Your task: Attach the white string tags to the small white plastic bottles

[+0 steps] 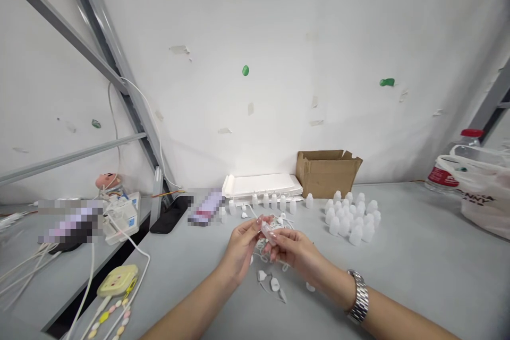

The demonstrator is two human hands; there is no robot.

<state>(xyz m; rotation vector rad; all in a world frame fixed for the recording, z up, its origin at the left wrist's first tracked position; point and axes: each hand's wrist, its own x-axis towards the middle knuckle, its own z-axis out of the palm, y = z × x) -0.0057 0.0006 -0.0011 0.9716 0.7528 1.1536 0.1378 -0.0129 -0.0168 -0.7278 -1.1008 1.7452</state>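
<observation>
Left, your tabletop [418, 244] ends at a dark gap; rightward it runs between the cluster [350, 218] and the bag [488, 199], cut off by the view. The box [329, 176] stands behind. Your left hand [240, 248] and right hand [297, 251] together pinch a tilted bottle [268, 233], partly hiding white pieces [274, 283] beneath.

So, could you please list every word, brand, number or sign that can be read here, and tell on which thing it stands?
"NNY": on the white plastic bag; letters before it are unclear, the smaller line below is unreadable.
Red bottle label: pale print, too blurred to read.
Yellow case: small marks, unreadable.
White plastic box: blue patches, too small to read.
Small clear tube: no text visible.
</observation>
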